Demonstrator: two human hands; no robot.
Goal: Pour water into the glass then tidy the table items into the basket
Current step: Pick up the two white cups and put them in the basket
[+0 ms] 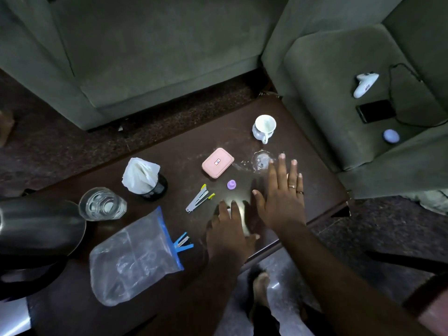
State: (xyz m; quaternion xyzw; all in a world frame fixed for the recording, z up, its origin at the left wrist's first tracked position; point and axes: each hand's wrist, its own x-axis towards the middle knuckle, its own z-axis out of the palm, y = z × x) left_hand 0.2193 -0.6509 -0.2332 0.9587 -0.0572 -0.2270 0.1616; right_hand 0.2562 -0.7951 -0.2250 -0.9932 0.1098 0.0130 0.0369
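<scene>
A clear glass [102,203] holding water stands at the table's left, beside a steel kettle [36,229]. My left hand [229,229] rests fingers-down on a small pale object near the table's front edge, mostly hiding it. Just to its right, my right hand [282,195] hovers flat with fingers spread, holding nothing. Loose on the dark table [184,146] lie a pink lidded box [217,162], a purple cap [231,184], a grey-and-yellow stapler [200,198], a clear zip bag [134,259] and a blue stapler [183,242]. No basket is in view.
A white mug [264,127] stands at the far right of the table, with a wet patch [260,161] below it. A dark cup stuffed with tissue [143,177] sits mid-left. Grey sofas surround the table; a white controller [364,84] and a phone [375,110] lie on the right one.
</scene>
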